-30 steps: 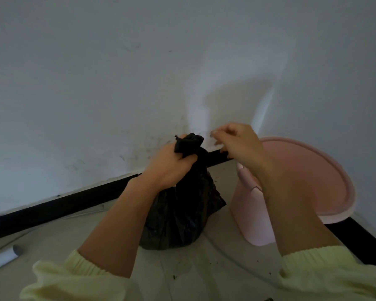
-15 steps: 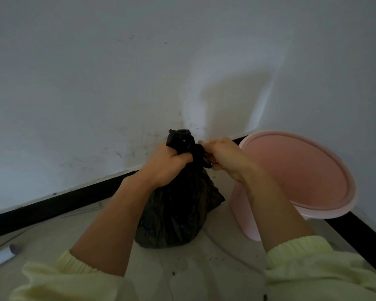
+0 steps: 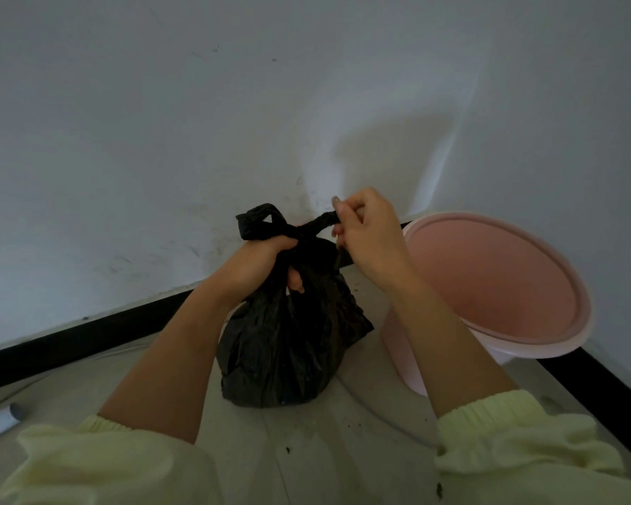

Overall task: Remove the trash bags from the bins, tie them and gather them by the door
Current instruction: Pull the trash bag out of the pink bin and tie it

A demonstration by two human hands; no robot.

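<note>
A crumpled black plastic trash bag [image 3: 281, 344] is seen standing on the pale grey floor [image 3: 306, 461] in the corner of a room, out of and just beside a round pale pink plastic bin [image 3: 401, 355], which is tilted with its open mouth turned toward the camera. The gathered neck of the bag is gripped in the left hand [image 3: 259, 264], whose fingers are curled tightly round it, and a loop of black plastic [image 3: 259, 220] is left standing above that fist. A twisted strand of the bag's top [image 3: 321, 224] is pinched between the thumb and fingers of the right hand [image 3: 368, 235] and is drawn taut to the right. Both forearms are bared, with pale yellow sleeves [image 3: 507, 442] pushed back. A black skirting strip [image 3: 88, 340] is seen along the foot of the scuffed white wall [image 3: 161, 140], and dark crumbs [image 3: 288, 450] are scattered on the floor.
</note>
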